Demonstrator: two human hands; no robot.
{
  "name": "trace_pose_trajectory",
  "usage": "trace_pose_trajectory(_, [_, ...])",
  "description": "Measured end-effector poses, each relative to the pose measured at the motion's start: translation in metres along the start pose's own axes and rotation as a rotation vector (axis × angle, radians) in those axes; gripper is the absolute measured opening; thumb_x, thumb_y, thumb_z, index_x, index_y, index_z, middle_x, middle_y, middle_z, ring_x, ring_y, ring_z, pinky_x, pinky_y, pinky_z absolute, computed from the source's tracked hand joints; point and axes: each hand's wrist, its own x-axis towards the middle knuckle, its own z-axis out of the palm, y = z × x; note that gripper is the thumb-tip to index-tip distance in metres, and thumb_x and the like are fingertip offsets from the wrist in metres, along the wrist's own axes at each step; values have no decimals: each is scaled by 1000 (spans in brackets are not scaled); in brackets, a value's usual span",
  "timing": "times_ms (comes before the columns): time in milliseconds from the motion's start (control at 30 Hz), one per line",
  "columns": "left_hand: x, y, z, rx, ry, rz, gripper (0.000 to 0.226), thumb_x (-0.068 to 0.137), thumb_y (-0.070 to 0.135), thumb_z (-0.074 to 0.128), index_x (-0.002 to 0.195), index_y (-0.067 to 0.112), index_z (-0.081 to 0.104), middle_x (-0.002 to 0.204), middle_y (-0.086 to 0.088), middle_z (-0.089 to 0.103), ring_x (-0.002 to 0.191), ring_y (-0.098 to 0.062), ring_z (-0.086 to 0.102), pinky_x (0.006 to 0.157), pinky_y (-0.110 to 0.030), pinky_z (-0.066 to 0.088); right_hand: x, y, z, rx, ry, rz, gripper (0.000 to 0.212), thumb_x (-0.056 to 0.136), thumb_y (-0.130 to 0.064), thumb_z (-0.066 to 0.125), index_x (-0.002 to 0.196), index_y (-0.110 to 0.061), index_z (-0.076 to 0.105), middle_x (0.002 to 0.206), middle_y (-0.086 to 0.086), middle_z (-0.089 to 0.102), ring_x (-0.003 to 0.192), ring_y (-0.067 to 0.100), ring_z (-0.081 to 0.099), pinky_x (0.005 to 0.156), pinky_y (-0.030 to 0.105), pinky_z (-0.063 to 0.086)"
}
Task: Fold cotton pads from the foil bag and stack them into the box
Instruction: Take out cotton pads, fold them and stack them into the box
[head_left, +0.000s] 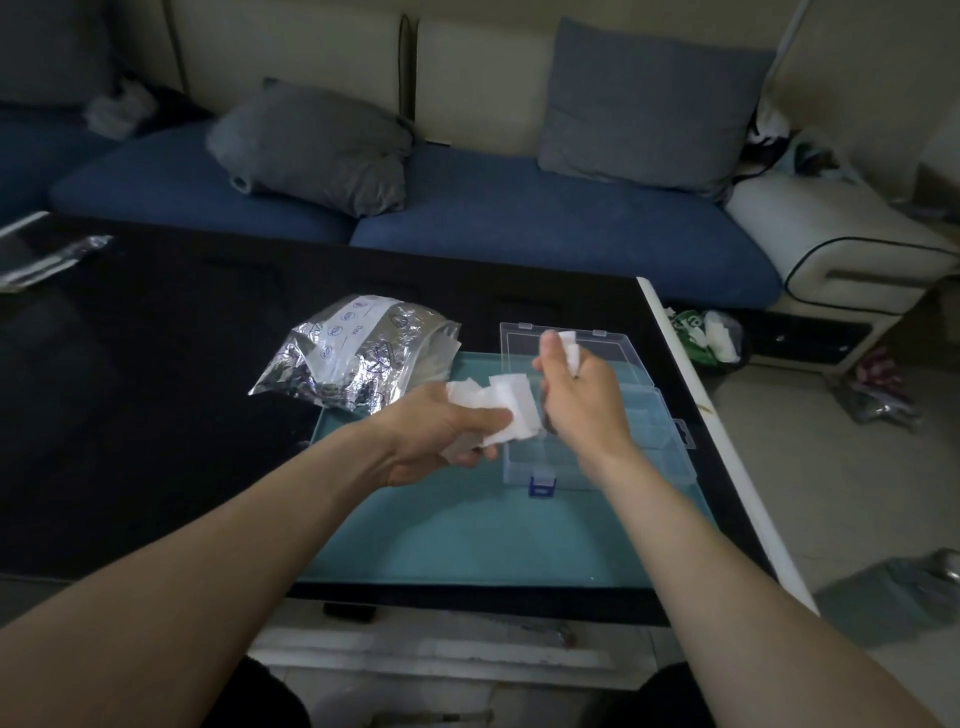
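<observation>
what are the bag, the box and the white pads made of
Bag: crinkled metallic foil, shiny, mirror-like creases, with a white printed label.
Box: clear hard plastic, see-through walls and lid, blue latch.
Pads: soft matte white, probably cotton or similar fibre; they bend limply in the left hand.

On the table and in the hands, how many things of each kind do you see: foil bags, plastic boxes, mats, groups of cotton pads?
Foil bag: 1
Clear plastic box: 1
Teal mat: 1
Groups of cotton pads: 2, a bunch in the left hand, one pad in the right hand
Total: 5
</observation>
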Motion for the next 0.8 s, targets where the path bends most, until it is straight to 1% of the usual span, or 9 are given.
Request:
trace_pose_trajectory(67, [2,-1,-4,61,115,37,16,89,4,68,101,0,58,75,-10,64,52,-18,56,43,-22,39,1,1,-13,179,-79,109,36,97,-41,63,75,-13,60,60,-4,49,50,11,41,49,28,34])
trace_pose_trajectory(133, [2,-1,-6,152,179,101,14,88,9,71,93,3,59,64,-6,63,50,-17,55,46,-25,39,-2,1,-23,192,-263,178,28,85,-40,77,79,-17,64,59,-9,50,46,6,38,47,24,30])
trace_pose_trajectory(233, [0,-1,-3,273,196,177,20,85,17,76,81,8,59,55,-4,59,50,-18,53,47,-25,38,-9,1,-24,98,-450,225,44,64,-43,86,91,-12,70,56,-12,51,45,3,38,44,21,28])
trace_pose_trajectory(333, [0,-1,-2,281,190,196,23,87,26,74,80,9,60,60,-7,59,54,-20,54,48,-26,39,-9,2,-23,243,-447,257,52,55,-38,88,93,-7,71,61,-4,50,46,7,32,41,20,24])
trace_pose_trajectory(400, [0,1,-1,192,137,194,30,88,37,68,89,7,63,71,-14,62,61,-24,57,49,-27,41,-7,3,-26,244,-425,248,43,58,-33,89,90,-9,72,66,-2,59,46,6,38,42,20,29])
trace_pose_trajectory(467, [-2,3,0,92,95,158,35,93,41,58,99,7,64,78,-15,67,66,-25,62,50,-27,43,-5,5,-29,225,-393,242,26,71,-22,87,88,-11,71,66,-2,62,44,5,41,42,19,32])
trace_pose_trajectory(600, [2,5,1,-122,171,46,39,102,38,48,103,2,62,83,-13,70,65,-21,66,51,-25,49,-3,5,-33,368,-360,297,9,88,-9,74,88,-12,66,56,-6,50,42,5,31,39,19,26])
trace_pose_trajectory(700, [6,6,4,-336,210,20,34,102,25,51,117,-5,57,97,-20,66,66,-20,68,55,-24,56,-6,2,-31,450,-428,347,11,88,-8,73,85,-12,64,59,-5,43,42,4,28,37,17,22])
trace_pose_trajectory(800, [9,4,9,-317,269,51,21,99,6,53,117,-4,59,102,-18,65,76,-21,65,58,-26,55,-14,-1,-20,321,-461,347,9,88,-9,75,90,-7,66,55,-5,49,41,5,27,38,19,21])
